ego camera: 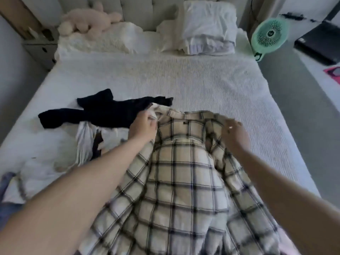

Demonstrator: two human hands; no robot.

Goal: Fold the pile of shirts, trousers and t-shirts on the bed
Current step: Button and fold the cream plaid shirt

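A cream plaid shirt (180,172) with dark checks lies spread lengthways on the white bed (202,83), collar pointing away from me. My left hand (143,127) pinches the shirt at its left shoulder beside the collar. My right hand (234,132) grips the right shoulder, fingers curled into the cloth. To the left lies a black garment (103,112), partly on top of a crumpled white garment (86,142). The image is blurred by motion.
Pillows (209,26) and a plush toy (88,21) sit at the headboard. A green fan (269,34) stands on the floor right of the bed, with a black case (320,43) beyond. More cloth (9,183) lies at the bed's near left edge.
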